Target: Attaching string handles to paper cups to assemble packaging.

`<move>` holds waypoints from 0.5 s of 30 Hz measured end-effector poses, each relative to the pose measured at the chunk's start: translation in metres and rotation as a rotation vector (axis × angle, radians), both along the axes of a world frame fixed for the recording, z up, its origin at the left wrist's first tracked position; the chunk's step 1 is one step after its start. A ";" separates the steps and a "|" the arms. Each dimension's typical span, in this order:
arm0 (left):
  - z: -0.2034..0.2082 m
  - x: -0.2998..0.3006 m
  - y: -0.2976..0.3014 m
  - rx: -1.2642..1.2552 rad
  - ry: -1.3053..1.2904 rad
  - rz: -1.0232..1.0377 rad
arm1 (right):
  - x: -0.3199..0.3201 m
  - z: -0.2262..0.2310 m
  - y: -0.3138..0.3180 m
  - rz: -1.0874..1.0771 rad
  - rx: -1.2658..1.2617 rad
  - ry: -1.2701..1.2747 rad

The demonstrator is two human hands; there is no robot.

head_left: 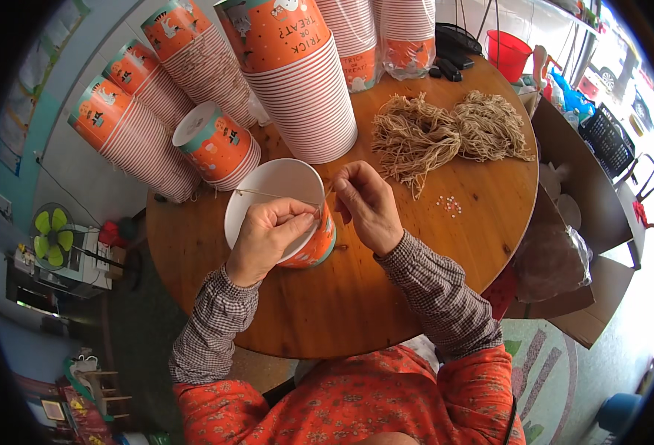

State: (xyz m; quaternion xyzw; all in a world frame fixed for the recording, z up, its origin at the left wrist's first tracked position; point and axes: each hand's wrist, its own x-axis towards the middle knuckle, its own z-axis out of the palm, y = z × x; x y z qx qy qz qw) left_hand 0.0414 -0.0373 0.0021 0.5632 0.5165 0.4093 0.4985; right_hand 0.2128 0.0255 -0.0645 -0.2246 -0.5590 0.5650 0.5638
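Note:
An orange paper bucket (314, 251) with a white inside lies tilted on the table in front of me, its mouth toward the upper left. A thin tan cord (262, 193) runs across that mouth toward its right rim. My left hand (273, 236) is closed over the near rim, thumb and forefinger pinched at the cord by the bucket's side. Just right of the rim, my right hand (369, 205) pinches a cord end between thumb and fingers. The fingertips partly hide where the cord meets the bucket wall.
Tall stacks of nested orange buckets (301, 96) stand at the back and left. Bundles of tan cord (416, 137) and small pale beads or discs (449, 205) lie to the right on the round wooden table (446, 274). Cardboard boxes (575, 185) stand beyond its right edge.

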 end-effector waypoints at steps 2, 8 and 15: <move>-0.002 -0.001 0.000 0.029 0.034 -0.018 | 0.000 0.002 -0.002 0.024 -0.036 0.022; 0.006 0.005 -0.009 0.179 0.308 -0.127 | 0.006 0.017 -0.008 0.274 0.034 0.121; 0.011 -0.004 -0.016 0.228 0.363 -0.205 | 0.009 0.017 -0.011 0.256 0.230 -0.143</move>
